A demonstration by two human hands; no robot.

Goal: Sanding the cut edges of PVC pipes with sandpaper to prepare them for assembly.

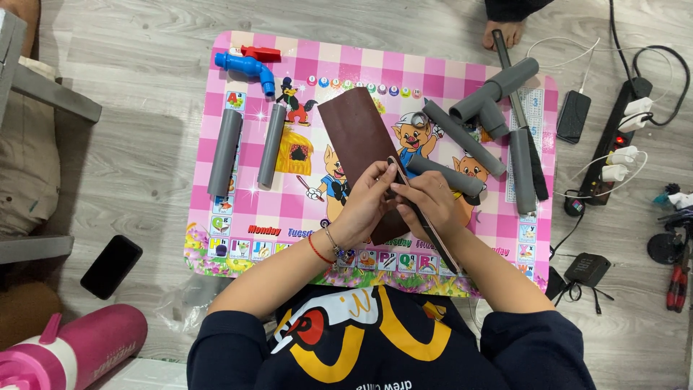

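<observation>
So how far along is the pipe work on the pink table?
Looks done: one grey plastic tee assembly is joined. In hand: the left hand and right hand press a brown sandpaper sheet against a grey pipe piece. Left: two loose grey pipes and a blue plastic tap lie unjoined.

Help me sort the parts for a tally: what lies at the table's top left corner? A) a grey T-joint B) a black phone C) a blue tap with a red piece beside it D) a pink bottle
C: the blue tap and red piece lie at that corner of the pink table.
</observation>
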